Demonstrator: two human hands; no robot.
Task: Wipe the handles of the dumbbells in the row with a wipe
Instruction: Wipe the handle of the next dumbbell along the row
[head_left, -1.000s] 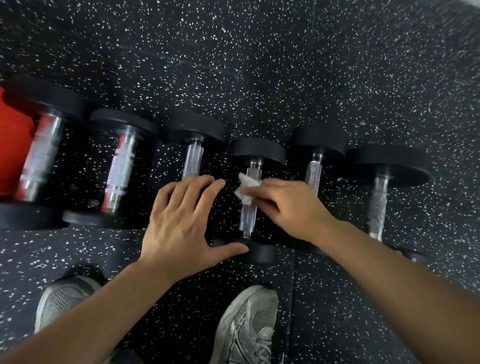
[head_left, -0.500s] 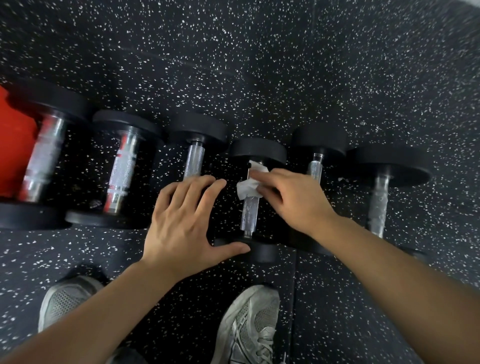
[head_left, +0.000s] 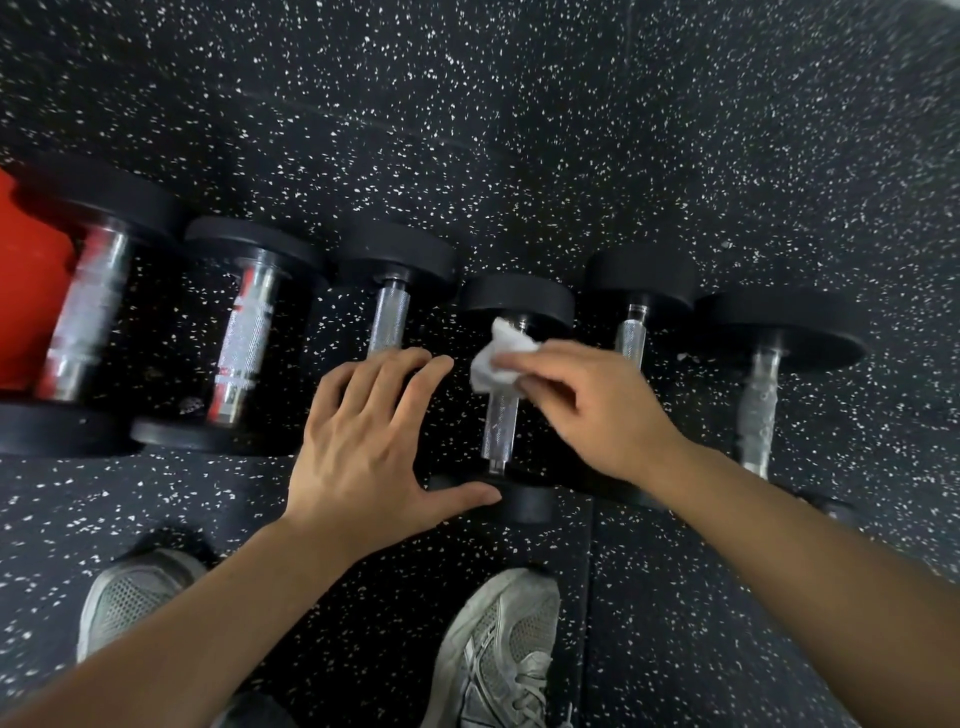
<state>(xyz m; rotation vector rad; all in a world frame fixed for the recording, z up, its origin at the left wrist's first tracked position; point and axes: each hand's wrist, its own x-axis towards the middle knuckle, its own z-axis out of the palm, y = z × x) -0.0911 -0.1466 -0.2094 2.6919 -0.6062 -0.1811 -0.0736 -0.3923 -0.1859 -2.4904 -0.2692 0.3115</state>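
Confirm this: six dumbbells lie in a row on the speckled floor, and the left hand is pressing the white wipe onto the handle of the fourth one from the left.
Not quite. In the head view it is the right hand that presses the white wipe onto the fourth dumbbell's handle. The left hand holds no wipe; it lies spread over the third dumbbell. The rest stands: six dumbbells in a row on the speckled floor.

Black rubber floor (head_left: 519, 130) flecked with white specks fills the whole view, with a straight seam (head_left: 591, 597) running between mats near the bottom. A red surface (head_left: 26, 291) shows at the left edge. Lighting is dim and even.
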